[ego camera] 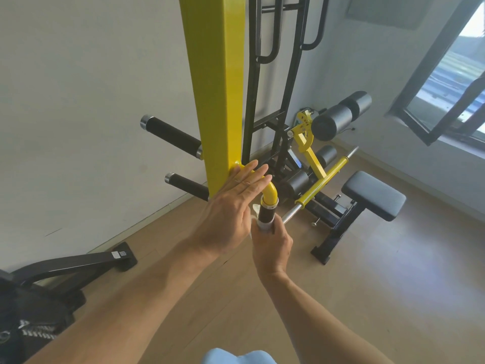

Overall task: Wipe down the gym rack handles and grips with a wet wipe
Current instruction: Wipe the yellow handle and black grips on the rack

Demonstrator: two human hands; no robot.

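A yellow rack post [212, 82] rises in the middle of the view. From it a yellow curved handle [270, 193] bends down into a black grip [265, 213]. My right hand [271, 244] is closed around the lower part of that grip with a white wet wipe [256, 209] wrapped under the fingers. My left hand [231, 206] lies flat and open against the post and the top of the handle, fingers spread. Two more black grips [170, 135] [187, 183] stick out to the left of the post.
A black bench with a padded seat [374, 195] and foam rollers [338, 115] stands at the right, with a yellow-sleeved bar [324, 179] across it. Black frame tubes [278, 74] stand behind the post. A black machine base [78, 264] lies at the lower left. An open window [451, 82] is at the right.
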